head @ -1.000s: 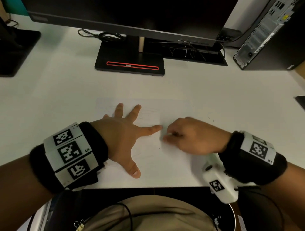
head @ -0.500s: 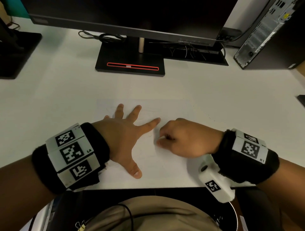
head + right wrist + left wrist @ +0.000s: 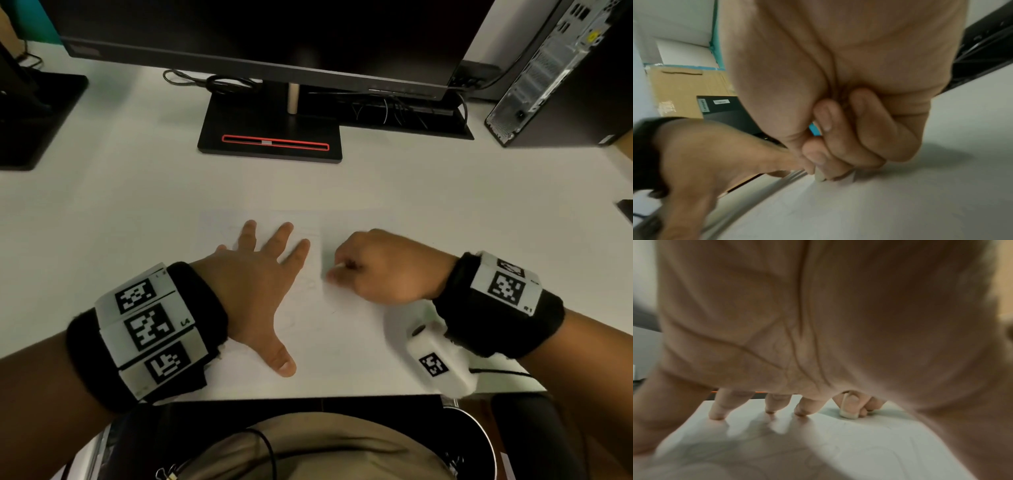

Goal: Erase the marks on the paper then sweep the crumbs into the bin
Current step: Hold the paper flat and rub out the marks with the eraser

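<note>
Both hands on paper (image 3: 342, 342); right hand (image 3: 380, 267) pinches eraser (image 3: 847, 414).

The paper (image 3: 346, 329) lies on the desk (image 3: 445, 212) at its near edge, before the monitor stand (image 3: 270, 137) at the back. The left hand (image 3: 255, 291) rests on the paper's left half, and the right hand (image 3: 383, 270) sits just to its right, pressing an eraser (image 3: 847, 413) on the sheet. A computer tower (image 3: 555, 68) stands far right, behind.
</note>
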{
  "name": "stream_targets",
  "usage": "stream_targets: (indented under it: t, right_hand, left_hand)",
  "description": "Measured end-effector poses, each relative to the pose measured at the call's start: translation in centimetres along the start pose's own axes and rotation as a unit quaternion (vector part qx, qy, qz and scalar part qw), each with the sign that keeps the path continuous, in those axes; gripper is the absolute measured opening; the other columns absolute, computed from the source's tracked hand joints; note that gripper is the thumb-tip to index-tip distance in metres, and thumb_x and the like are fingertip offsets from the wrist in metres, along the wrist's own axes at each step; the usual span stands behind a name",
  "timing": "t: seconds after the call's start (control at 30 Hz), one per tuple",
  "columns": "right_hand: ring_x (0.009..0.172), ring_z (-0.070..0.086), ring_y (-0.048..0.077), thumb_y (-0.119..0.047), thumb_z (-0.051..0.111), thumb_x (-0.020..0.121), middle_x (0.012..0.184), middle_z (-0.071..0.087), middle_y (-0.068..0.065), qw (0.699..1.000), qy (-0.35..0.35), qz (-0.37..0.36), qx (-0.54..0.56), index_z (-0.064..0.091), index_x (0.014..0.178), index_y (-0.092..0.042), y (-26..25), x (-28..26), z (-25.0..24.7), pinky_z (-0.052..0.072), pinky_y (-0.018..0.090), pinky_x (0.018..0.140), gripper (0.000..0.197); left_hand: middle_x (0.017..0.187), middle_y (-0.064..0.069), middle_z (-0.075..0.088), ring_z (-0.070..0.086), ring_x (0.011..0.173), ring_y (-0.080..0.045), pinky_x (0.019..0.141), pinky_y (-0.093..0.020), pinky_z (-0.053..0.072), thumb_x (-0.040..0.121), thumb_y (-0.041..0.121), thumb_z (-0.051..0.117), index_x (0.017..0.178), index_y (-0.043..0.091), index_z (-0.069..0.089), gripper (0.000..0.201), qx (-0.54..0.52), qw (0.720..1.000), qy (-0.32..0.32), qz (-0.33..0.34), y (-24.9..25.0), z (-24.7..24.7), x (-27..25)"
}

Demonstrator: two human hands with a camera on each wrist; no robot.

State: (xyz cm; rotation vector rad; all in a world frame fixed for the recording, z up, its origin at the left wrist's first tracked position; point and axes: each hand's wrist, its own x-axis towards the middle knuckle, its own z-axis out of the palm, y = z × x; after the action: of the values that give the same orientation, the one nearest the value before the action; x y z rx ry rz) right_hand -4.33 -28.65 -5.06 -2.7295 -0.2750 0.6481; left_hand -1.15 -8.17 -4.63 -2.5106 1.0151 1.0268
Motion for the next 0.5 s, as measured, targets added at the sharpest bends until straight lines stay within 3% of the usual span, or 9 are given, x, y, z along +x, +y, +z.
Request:
stream_targets:
  t: [0.07, 0.2, 0.33, 0.43, 0.5]
  right_hand:
    - [0.066, 0.052, 0.019, -0.038, 0.048, 0.102, 0.074, 0.061, 0.011, 1.0, -0.014, -0.007, 0.004, 0.058, 0.076, -0.002, -0.3, 0.1, 0.1, 0.045, 0.034, 0.064, 0.045]
    - [0.07, 0.054, 0.022, -0.035, 0.05, 0.101, 0.078, 0.065, 0.013, 0.999, 0.024, 0.03, 0.015, 0.06, 0.077, -0.001, 0.5, 1.0, -1.2, 0.042, 0.032, 0.061, 0.043]
    - [0.063, 0.048, 0.019, -0.04, 0.05, 0.101, 0.069, 0.055, 0.005, 1.0, -0.027, -0.002, 0.007, 0.055, 0.073, -0.003, -0.3, 1.0, -0.6, 0.043, 0.035, 0.062, 0.046]
    - [0.062, 0.044, 0.019, -0.037, 0.051, 0.1, 0.065, 0.048, 0.005, 0.999, 0.015, 0.044, 0.015, 0.051, 0.068, -0.008, 0.9, 1.8, -2.1, 0.037, 0.032, 0.059, 0.043]
    - [0.064, 0.046, 0.021, -0.034, 0.05, 0.1, 0.068, 0.052, 0.009, 0.999, 0.024, 0.046, 0.006, 0.052, 0.069, -0.007, 1.0, 2.0, -2.1, 0.037, 0.032, 0.058, 0.042]
  left_hand:
    - [0.154, -0.001, -0.045, -0.027, 0.145, -0.045, 0.118, -0.063, 0.016, 0.05, 0.085, 0.073, 0.149, 0.026, -0.034, 0.158, 0.0, 1.0, 0.0, -0.001, 0.0, 0.0, 0.0]
    - [0.154, -0.001, -0.045, -0.027, 0.145, -0.045, 0.118, -0.064, 0.016, 0.05, 0.086, 0.073, 0.149, 0.027, -0.034, 0.157, 0.001, 1.0, -0.001, 0.0, 0.1, -0.1, -0.1]
    - [0.153, 0.0, -0.045, -0.028, 0.144, -0.044, 0.118, -0.064, 0.014, 0.051, 0.084, 0.075, 0.149, 0.027, -0.034, 0.157, -0.006, 1.0, -0.006, -0.001, 0.1, -0.1, -0.1]
    - [0.153, -0.001, -0.045, -0.028, 0.144, -0.045, 0.118, -0.064, 0.014, 0.049, 0.085, 0.074, 0.149, 0.028, -0.034, 0.158, -0.008, 1.0, -0.006, 0.002, 0.1, -0.1, 0.0]
    - [0.153, 0.0, -0.045, -0.028, 0.144, -0.044, 0.118, -0.065, 0.013, 0.05, 0.085, 0.074, 0.148, 0.028, -0.035, 0.158, -0.009, 1.0, -0.007, 0.001, 0.0, -0.2, 0.0]
